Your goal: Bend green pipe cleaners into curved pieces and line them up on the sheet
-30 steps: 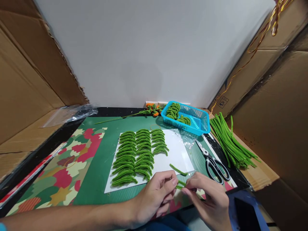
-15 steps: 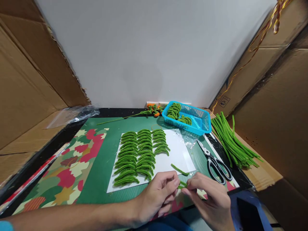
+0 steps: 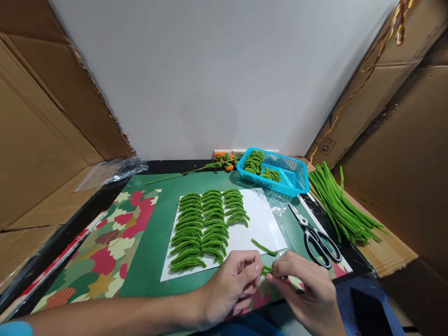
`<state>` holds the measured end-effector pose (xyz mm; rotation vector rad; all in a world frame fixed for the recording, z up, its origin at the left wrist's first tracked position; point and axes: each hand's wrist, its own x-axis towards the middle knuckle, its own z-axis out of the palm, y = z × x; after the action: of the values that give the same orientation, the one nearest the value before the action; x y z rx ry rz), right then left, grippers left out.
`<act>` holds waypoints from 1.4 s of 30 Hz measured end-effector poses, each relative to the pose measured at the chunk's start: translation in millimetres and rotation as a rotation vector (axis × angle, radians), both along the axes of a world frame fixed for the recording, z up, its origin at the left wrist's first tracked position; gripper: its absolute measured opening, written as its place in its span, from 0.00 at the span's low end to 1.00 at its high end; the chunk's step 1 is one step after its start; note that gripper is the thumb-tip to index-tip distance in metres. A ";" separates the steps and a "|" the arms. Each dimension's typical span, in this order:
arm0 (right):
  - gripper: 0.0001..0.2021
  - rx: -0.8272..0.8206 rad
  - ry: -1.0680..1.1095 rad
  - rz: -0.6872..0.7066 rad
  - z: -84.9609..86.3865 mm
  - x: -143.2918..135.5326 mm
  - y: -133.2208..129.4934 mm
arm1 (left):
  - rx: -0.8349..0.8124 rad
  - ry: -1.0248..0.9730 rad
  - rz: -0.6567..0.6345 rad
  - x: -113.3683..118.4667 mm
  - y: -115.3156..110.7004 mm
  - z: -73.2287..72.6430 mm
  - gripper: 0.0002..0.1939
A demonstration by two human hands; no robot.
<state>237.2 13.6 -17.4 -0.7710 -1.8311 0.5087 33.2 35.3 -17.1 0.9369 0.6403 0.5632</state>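
Observation:
Between my two hands is a short green pipe cleaner (image 3: 268, 269), pinched at both ends near the table's front edge. My left hand (image 3: 236, 284) grips its left end between thumb and forefinger. Fingers of my right hand (image 3: 304, 284) are closed on the right end; part of the piece is hidden behind them. Just beyond lies a single loose green pipe cleaner piece (image 3: 264, 247) on the white sheet (image 3: 261, 217). Curved green pieces (image 3: 187, 233) are laid out on that sheet in three columns, the right column shorter.
A blue basket (image 3: 296, 184) holding green pieces stands at the back, beside a stem with orange flowers (image 3: 229, 163). Scissors (image 3: 317, 238) lie open on the right. Past them is a bundle of long green pipe cleaners (image 3: 345, 210). Cardboard walls (image 3: 395, 140) flank the table.
The view has shifted slightly, so the scene sits a little further right. Both hands keep their pinch on the green pipe cleaner, with hardly any movement.

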 end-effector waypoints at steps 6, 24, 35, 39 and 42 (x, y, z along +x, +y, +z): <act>0.07 0.006 -0.023 -0.014 -0.7 2.2 0.3 | 0.017 -0.011 -0.007 -0.4 -0.5 -2.0 0.30; 0.10 -0.004 0.020 -0.007 -0.2 1.1 1.2 | 0.086 0.039 0.036 1.2 -1.1 -0.2 0.28; 0.10 0.003 0.002 0.011 -2.6 5.2 1.4 | 0.055 0.016 0.007 1.5 -2.1 -3.2 0.28; 0.10 -0.005 0.012 0.021 -1.8 4.3 1.7 | 0.021 0.013 -0.013 1.3 -3.5 -3.0 0.29; 0.11 -0.004 0.013 0.027 -1.4 3.7 1.4 | 0.040 0.023 -0.023 0.9 -3.6 -2.5 0.29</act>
<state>240.9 15.0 -18.8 -0.7451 -1.8314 0.5335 34.1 31.7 -19.6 0.9883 0.6399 0.5478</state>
